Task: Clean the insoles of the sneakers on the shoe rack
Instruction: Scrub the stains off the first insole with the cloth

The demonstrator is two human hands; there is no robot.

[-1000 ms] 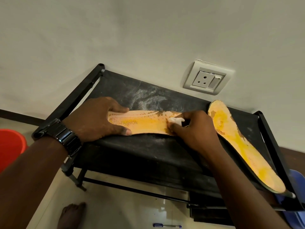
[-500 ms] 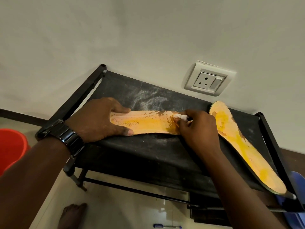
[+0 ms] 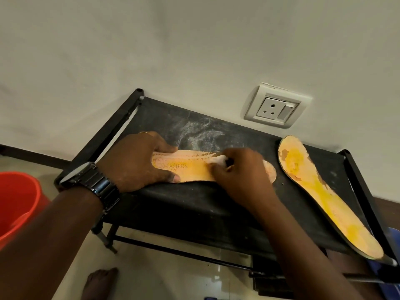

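**Clerk:** Nearest items, below the shoe rack point(image 3: 194, 204)?

**Me:** One bare foot point(image 3: 99, 280) on the floor, in front of the rack's lower bar. One red bucket point(image 3: 17, 204), left of the rack.

**Clerk:** Your hands?

**Me:** Both over the rack's top shelf, apart from each other. My left hand point(image 3: 138, 163), with a dark wristwatch point(image 3: 93, 182) and a ring point(image 3: 143, 132), lies spread on the left end of the insole point(image 3: 190, 169) and presses it down, thumb along the near edge. My right hand point(image 3: 242, 176) has its fingers curled, pinching a small white piece point(image 3: 220, 160) against the insole's middle. The piece is blurred, so I cannot tell what it is.

**Clerk:** The insole itself?

**Me:** Orange, worn, marked "FASHION", flat across the middle of the shelf.

**Clerk:** Others?

**Me:** One second insole point(image 3: 320, 191), yellow-orange, at the rack's right end, untouched, its near tip over the front edge.

**Clerk:** Farther back?

**Me:** A pale powdery smear point(image 3: 201, 135) on the shelf's rear half. One wall socket point(image 3: 275, 107) above the rack's back edge.
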